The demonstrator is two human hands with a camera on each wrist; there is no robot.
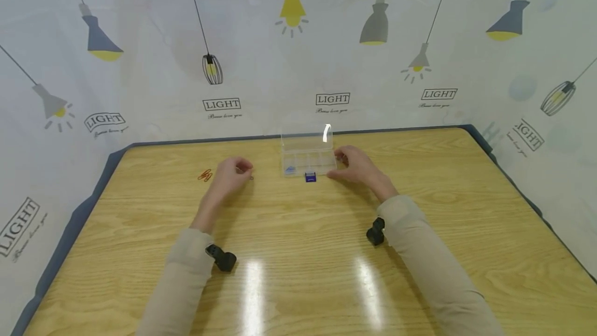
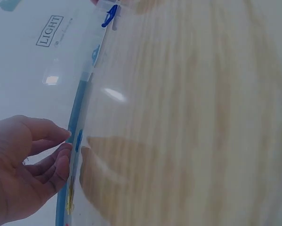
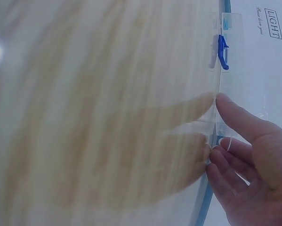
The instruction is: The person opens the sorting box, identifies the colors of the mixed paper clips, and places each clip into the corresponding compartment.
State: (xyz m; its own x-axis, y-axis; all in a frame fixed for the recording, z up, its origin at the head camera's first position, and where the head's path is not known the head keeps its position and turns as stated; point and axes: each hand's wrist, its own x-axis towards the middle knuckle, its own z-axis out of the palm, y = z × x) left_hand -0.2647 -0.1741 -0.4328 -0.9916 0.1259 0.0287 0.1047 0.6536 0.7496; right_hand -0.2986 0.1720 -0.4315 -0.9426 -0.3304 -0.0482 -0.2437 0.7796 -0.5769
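My left hand [image 1: 231,174] is bent over the table left of the box, thumb and fingertips close together with a narrow gap. Right at those fingertips is a small blue piece [image 2: 78,140], thin like a paper clip. Several red paper clips [image 1: 205,175] lie just left of this hand. My right hand [image 1: 355,164] holds the right end of a clear plastic compartment box [image 1: 321,162], thumb at the front corner and fingers curled along the side. Its lid stands up at the back, with a blue latch [image 1: 310,177] in front. Something blue [image 1: 290,169] lies in the left compartment.
A wooden table [image 1: 303,232] carries everything, its far edge close behind the box. Behind it hangs a white cloth [image 1: 261,66] printed with lamps. A yellow piece [image 2: 70,200] shows below the left fingers in the left wrist view. Both wrists wear black cameras [image 1: 223,259].
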